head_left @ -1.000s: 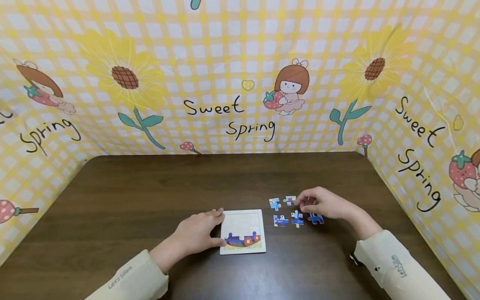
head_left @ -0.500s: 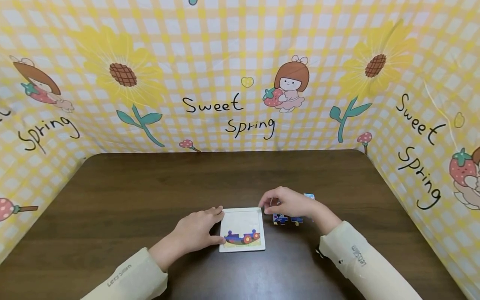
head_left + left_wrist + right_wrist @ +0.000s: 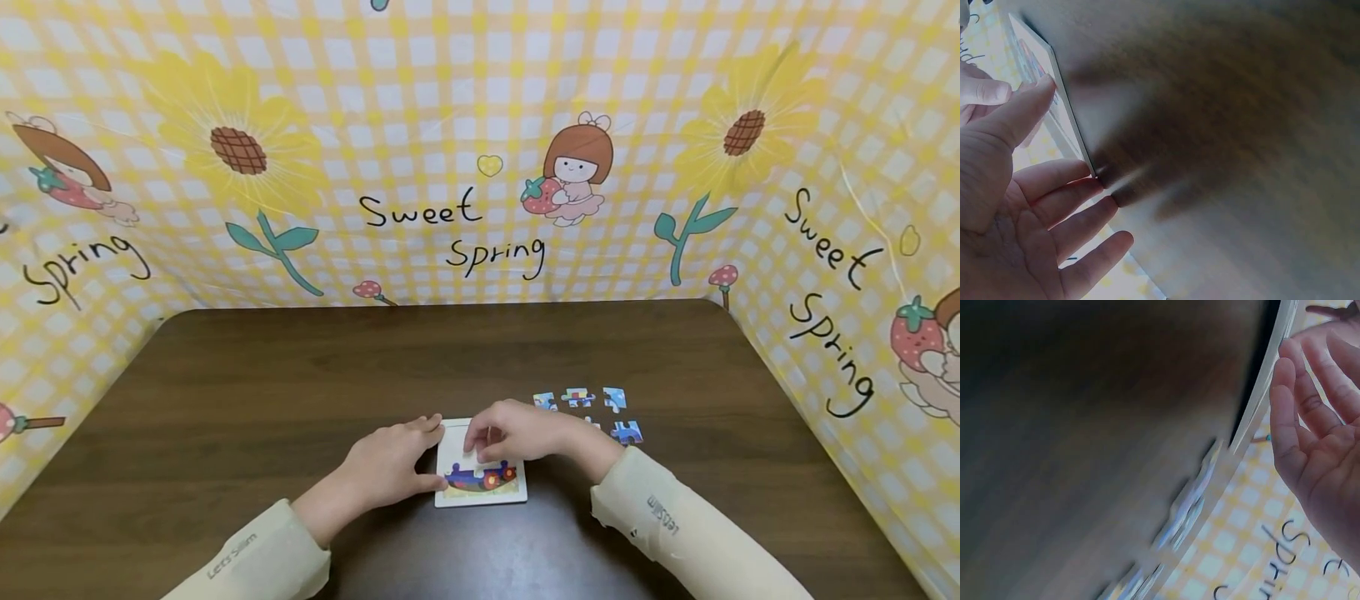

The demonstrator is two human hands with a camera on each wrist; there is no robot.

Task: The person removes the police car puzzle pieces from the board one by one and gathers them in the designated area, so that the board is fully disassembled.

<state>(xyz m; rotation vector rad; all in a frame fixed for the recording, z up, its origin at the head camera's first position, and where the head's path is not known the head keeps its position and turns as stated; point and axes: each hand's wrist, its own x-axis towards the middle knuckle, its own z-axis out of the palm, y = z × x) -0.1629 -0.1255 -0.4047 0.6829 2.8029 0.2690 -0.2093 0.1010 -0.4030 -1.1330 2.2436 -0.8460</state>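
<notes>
Against the left edge of a white puzzle tray (image 3: 482, 502) rests the left hand (image 3: 375, 475), thumb at the lower corner and fingertips at the upper one. In the left wrist view, the left hand (image 3: 1029, 194) has extended fingers touching the tray's rim (image 3: 1071, 112). Blue and red train pieces (image 3: 467, 478) fill the tray's bottom row. Above its bare upper part hovers the right hand (image 3: 517, 429), fingers loosely bent, with no piece visible in them. The right wrist view shows the right hand (image 3: 1316, 419) with relaxed fingers and nothing seen between them.
Several loose puzzle pieces lie right of the tray, among them a blue one (image 3: 627, 432) and one with red and yellow (image 3: 577, 397); the right forearm partly covers this group. A checked cloth (image 3: 420, 150) surrounds the brown table's (image 3: 247, 375) back and sides.
The right hand has travelled left from the loose pieces to above the tray, uncovering the top right piece and hiding others. The left hand stays at the tray's edge.
</notes>
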